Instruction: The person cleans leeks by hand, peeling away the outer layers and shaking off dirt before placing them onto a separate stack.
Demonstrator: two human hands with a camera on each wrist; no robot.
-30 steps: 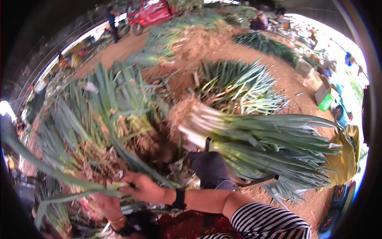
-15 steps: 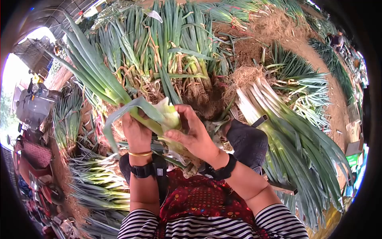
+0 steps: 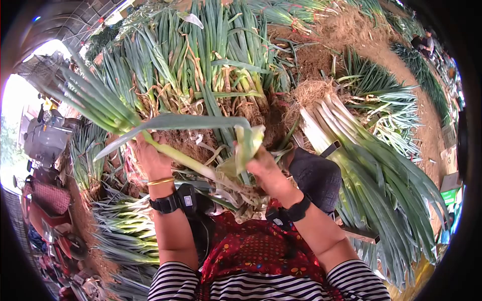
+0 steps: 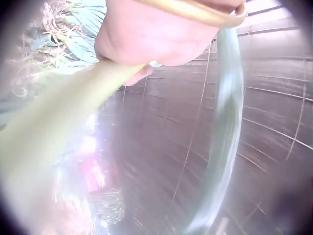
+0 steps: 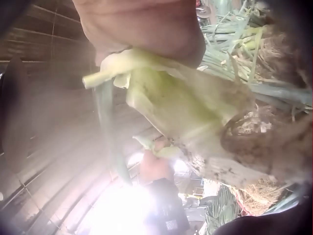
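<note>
My left hand (image 3: pixel 151 159) grips a large green onion around its stalk (image 3: pixel 183 159). Its green leaves (image 3: pixel 100 98) fan out to the upper left, while the pale root end points down toward my lap. In my right hand (image 3: pixel 268 174) is a peeled outer leaf (image 3: pixel 191 121), held by its torn, pale sheath end. The long green blade bends over and droops leftward across the stalk. In the left wrist view, the pale stalk (image 4: pixel 58 107) runs out from under the palm. The right wrist view shows the broad, dirt-specked sheath (image 5: pixel 181 98) below the hand.
Upright green onions with dirty roots (image 3: pixel 201 65) stand ahead. A cleaned bundle with white stalks (image 3: pixel 371 150) lies at the right, beside a dark-clad knee (image 3: pixel 316 178). More onions (image 3: pixel 125 226) lie at the left, near a parked red vehicle (image 3: pixel 50 205).
The head view has swung down and left from the first frame. Since half a second ago, my hands have drawn apart, and the outer leaf has come away from the stalk with my right hand.
</note>
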